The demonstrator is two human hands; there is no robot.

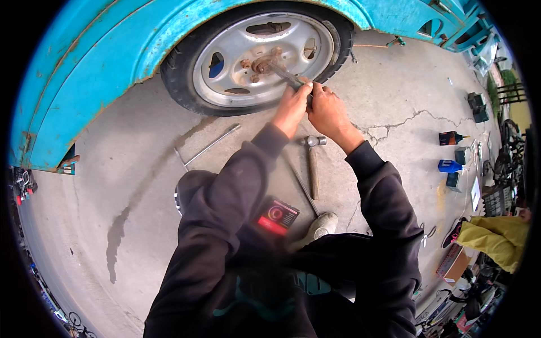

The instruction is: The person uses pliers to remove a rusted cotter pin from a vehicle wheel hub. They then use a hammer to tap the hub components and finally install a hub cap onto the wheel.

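Observation:
My left hand (pixel 291 107) and right hand (pixel 329 112) are close together, both closed on a dark metal tool (pixel 290 78). Its far end touches or lies just before the rusty hub (pixel 260 66) of a silver wheel (pixel 211 84) with a black tyre. Below my hands on the concrete lie a wooden-handled hammer (pixel 314 169) and a thin metal bar (pixel 298 183). To the left is an angled metal wrench (pixel 211 143). A red and black box (pixel 279 217) rests between my arms and legs, near my light shoe (pixel 322 225).
A turquoise rusty vehicle body (pixel 84 79) arches over the wheel. At right are dark containers (pixel 477 107), a blue bottle (pixel 449 165), a black box (pixel 449 138), a yellow cloth or garment (pixel 493 239), a cardboard box (pixel 453 265) and piled clutter. Cracks run across the concrete (pixel 129 141).

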